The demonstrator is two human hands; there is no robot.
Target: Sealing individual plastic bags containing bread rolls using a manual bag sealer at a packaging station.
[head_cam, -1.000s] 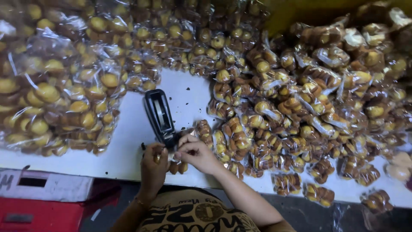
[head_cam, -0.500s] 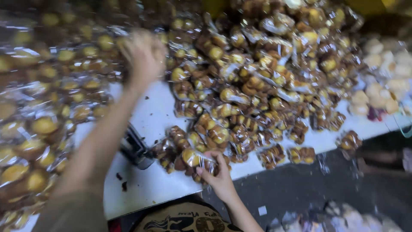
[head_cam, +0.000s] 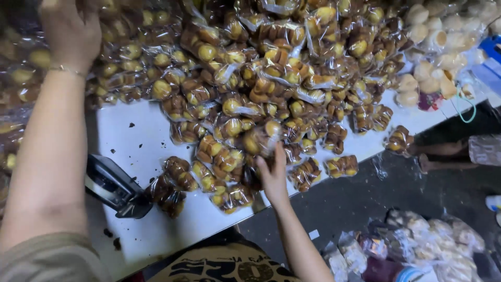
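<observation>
Heaped across the white worktop [head_cam: 141, 151]: clear crinkly plastic bags of small golden-brown buns [head_cam: 271, 68], piled thickest at the top and centre. Right hand [head_cam: 272, 175] lifted at the near edge of the heap, fingers closed on one clear bag of yellow-topped buns [head_cam: 259, 140], raised slightly blurred above its neighbours. Left hand [head_cam: 70, 31] stretched far to the upper left, resting on the dimmer pile of bags there; grip not discernible. Black handheld bag-sealing tool [head_cam: 112, 187] lying on the worktop between the arms, dark crumbs scattered beside it. Paler unwrapped buns [head_cam: 428, 68] at upper right. Below the worktop edge, grey floor [head_cam: 355, 198] and more filled bags [head_cam: 417, 245].
</observation>
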